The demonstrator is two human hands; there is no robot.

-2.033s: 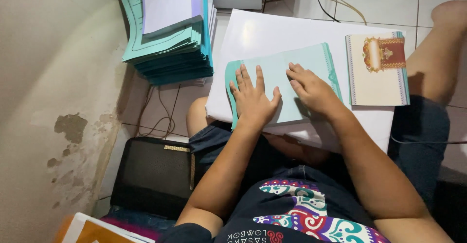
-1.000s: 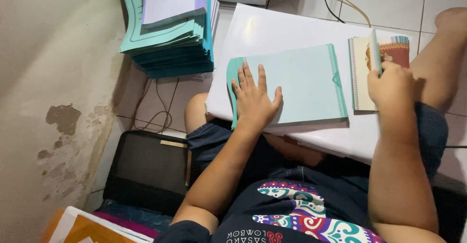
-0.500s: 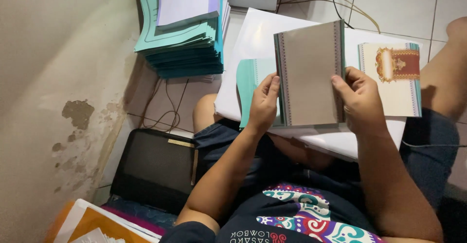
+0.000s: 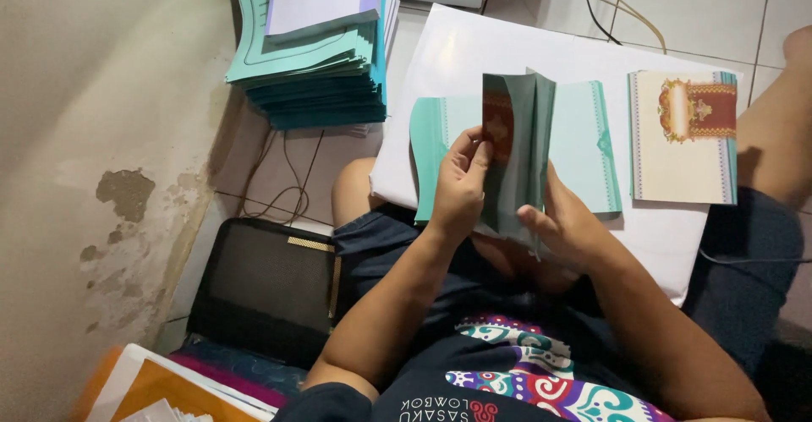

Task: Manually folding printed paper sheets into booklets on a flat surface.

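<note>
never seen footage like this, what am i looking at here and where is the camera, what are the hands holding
There is no machine here. A person sits on a tiled floor with a camera worn on the head, so the one picture looks straight down at their own arms and lap.

Across the lap lies a white board used as a work surface. On it rest a flat teal cover and a cream card with a red and gold ornament.

The left hand and right hand together hold a folded teal card upright, partly open, with a red design showing inside.

On the floor at upper left stands a tall stack of teal covers with white sheets on top. A black bag sits beside the person's leg.
</note>
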